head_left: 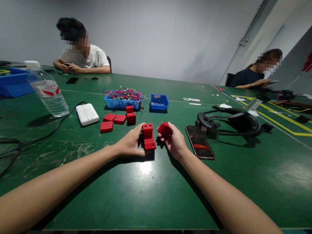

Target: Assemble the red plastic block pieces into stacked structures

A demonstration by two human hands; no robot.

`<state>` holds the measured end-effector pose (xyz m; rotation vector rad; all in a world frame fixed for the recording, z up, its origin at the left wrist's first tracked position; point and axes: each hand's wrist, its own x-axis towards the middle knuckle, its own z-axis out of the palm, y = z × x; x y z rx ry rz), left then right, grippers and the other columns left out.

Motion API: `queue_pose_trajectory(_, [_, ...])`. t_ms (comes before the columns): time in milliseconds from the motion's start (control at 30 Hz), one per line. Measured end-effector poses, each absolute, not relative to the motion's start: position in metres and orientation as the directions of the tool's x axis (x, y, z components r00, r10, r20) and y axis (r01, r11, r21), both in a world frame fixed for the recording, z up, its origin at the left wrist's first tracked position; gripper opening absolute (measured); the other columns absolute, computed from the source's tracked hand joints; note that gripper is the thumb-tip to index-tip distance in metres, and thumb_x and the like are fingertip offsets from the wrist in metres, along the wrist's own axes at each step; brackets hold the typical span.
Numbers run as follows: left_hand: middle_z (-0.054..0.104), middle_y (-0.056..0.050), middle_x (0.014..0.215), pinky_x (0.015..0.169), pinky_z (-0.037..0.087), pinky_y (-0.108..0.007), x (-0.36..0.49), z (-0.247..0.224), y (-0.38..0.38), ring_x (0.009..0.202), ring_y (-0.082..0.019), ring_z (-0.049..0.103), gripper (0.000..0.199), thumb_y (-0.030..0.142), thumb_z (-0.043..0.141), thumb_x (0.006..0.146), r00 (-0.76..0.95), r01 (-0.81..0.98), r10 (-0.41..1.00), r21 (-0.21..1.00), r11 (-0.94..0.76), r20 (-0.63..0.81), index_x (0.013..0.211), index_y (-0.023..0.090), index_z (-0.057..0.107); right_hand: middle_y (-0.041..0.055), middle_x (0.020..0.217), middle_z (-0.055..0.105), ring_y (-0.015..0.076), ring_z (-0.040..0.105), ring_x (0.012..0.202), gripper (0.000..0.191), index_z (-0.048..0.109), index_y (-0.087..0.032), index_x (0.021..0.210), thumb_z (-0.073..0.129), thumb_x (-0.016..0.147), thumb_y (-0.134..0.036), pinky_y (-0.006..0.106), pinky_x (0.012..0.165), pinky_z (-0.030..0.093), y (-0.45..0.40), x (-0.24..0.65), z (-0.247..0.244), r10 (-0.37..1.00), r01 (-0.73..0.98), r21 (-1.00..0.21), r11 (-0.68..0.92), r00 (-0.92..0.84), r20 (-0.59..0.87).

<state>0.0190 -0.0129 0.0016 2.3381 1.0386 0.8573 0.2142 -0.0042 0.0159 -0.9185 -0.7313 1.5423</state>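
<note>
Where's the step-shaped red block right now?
In the head view, near the middle, the step-shaped red block is in the left hand, just left of the red piece in the right hand.

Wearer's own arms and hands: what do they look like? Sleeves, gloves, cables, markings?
Left arm and right arm: both bare out to the picture's edge, no sleeves in view. Left hand and right hand: no gloves. No watch, wristband, attached cable or clear marking visible. Too small to rule out a ring.
</note>
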Motion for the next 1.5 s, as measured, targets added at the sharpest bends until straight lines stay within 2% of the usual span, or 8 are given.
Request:
queue_pose_trajectory(233, [0.052, -0.017, 0.133, 0.110, 0.037, -0.055, 0.019, 0.003, -0.014, 0.124, -0.034, 0.053, 0.092, 0.035, 0.079, 0.062, 0.524, 0.490, 0.770, 0.611, -0.622, 0.364, 0.139, 0.017, 0.033, 0.0013, 0.067, 0.069, 0.0126, 0.059, 0.048, 0.023, 0.058, -0.019, 0.087, 0.051, 0.091, -0.040, 0.021, 0.041, 0.037, -0.005, 0.211, 0.016, 0.989, -0.494, -0.861, -0.125, 0.008, -0.148])
queue_pose_trajectory(433, [0.052, -0.016, 0.133, 0.110, 0.038, -0.053, 0.019, 0.002, -0.013, 0.123, -0.034, 0.054, 0.093, 0.038, 0.079, 0.062, 0.525, 0.512, 0.774, 0.595, -0.620, 0.354, 0.139, 0.017, 0.032, 0.0015, 0.056, 0.064, 0.0130, 0.051, 0.040, 0.024, 0.052, -0.020, 0.073, 0.039, 0.091, -0.029, 0.023, 0.040, 0.035, -0.005, 0.214, 0.019, 0.972, -0.599, -0.776, -0.197, -0.017, -0.233])
queue_pose_trajectory(567, [0.053, -0.017, 0.132, 0.110, 0.039, -0.053, 0.019, 0.002, -0.013, 0.123, -0.035, 0.054, 0.092, 0.038, 0.078, 0.062, 0.533, 0.509, 0.768, 0.591, -0.626, 0.355, 0.138, 0.015, 0.031, 0.0013, 0.055, 0.062, 0.0125, 0.053, 0.041, 0.027, 0.053, -0.019, 0.072, 0.041, 0.092, -0.032, 0.022, 0.039, 0.037, -0.007, 0.213, 0.022, 0.971, -0.579, -0.786, -0.217, -0.043, -0.237])
queue_pose_trajectory(767, [0.052, -0.018, 0.133, 0.111, 0.038, -0.053, 0.019, 0.002, -0.013, 0.126, -0.035, 0.052, 0.090, 0.038, 0.078, 0.064, 0.535, 0.496, 0.759, 0.588, -0.638, 0.372, 0.137, 0.015, 0.032, 0.0034, 0.078, 0.072, 0.0139, 0.069, 0.068, 0.014, 0.058, -0.018, 0.086, 0.065, 0.085, -0.030, 0.021, 0.056, 0.051, -0.006, 0.211, 0.018, 0.992, -0.547, -0.829, -0.119, -0.040, -0.116])
queue_pose_trajectory(867, [0.052, -0.019, 0.133, 0.110, 0.039, -0.052, 0.019, 0.002, -0.013, 0.124, -0.035, 0.054, 0.090, 0.038, 0.078, 0.063, 0.531, 0.506, 0.765, 0.588, -0.631, 0.364, 0.137, 0.014, 0.032, -0.0001, 0.080, 0.072, 0.0116, 0.068, 0.073, 0.032, 0.056, -0.019, 0.088, 0.081, 0.069, -0.024, 0.022, 0.067, 0.052, -0.003, 0.212, 0.010, 0.999, -0.497, -0.867, -0.029, 0.021, -0.046])
queue_pose_trajectory(1033, [0.050, -0.020, 0.135, 0.112, 0.036, -0.052, 0.018, -0.001, -0.012, 0.127, -0.036, 0.051, 0.092, 0.040, 0.079, 0.062, 0.535, 0.511, 0.763, 0.580, -0.634, 0.363, 0.137, 0.013, 0.032, 0.0014, 0.084, 0.072, 0.0131, 0.066, 0.076, 0.053, 0.056, -0.018, 0.097, 0.087, 0.055, -0.030, 0.023, 0.064, 0.047, 0.000, 0.214, 0.000, 0.999, -0.396, -0.918, 0.015, 0.040, -0.001])
queue_pose_trajectory(1333, [0.051, -0.019, 0.134, 0.112, 0.037, -0.052, 0.018, -0.001, -0.012, 0.126, -0.035, 0.052, 0.091, 0.039, 0.078, 0.063, 0.535, 0.513, 0.761, 0.575, -0.638, 0.367, 0.138, 0.014, 0.032, 0.0010, 0.089, 0.071, 0.0154, 0.067, 0.084, 0.043, 0.062, -0.020, 0.091, 0.086, 0.057, -0.030, 0.030, 0.084, 0.051, 0.005, 0.216, -0.004, 0.998, -0.420, -0.905, 0.059, 0.025, 0.054])
queue_pose_trajectory(1500, [0.050, -0.019, 0.135, 0.111, 0.038, -0.051, 0.018, -0.002, -0.011, 0.127, -0.035, 0.051, 0.092, 0.038, 0.078, 0.063, 0.538, 0.496, 0.753, 0.581, -0.646, 0.378, 0.138, 0.014, 0.033, 0.0001, 0.089, 0.073, 0.0157, 0.068, 0.083, 0.059, 0.058, -0.021, 0.103, 0.087, 0.052, -0.021, 0.032, 0.087, 0.052, 0.002, 0.215, -0.003, 1.000, -0.453, -0.891, 0.028, 0.022, 0.020])
